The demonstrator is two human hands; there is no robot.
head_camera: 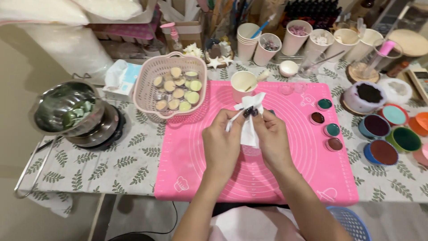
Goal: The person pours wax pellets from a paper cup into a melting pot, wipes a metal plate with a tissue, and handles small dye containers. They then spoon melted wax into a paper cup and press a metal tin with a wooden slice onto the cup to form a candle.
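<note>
Both my hands are raised over the pink silicone mat. My left hand pinches a thin white stick that points up and right toward a small dark piece. My right hand grips a crumpled white tissue wrapped around that dark piece; the tissue hangs down between my hands. A cream paper cup with a stick in it stands just behind my hands on the mat.
A pink basket of round cream and green pieces sits at the left. Steel bowls stand further left. Small round tins of coloured wax line the mat's right side, with larger coloured bowls beyond. Paper cups stand at the back.
</note>
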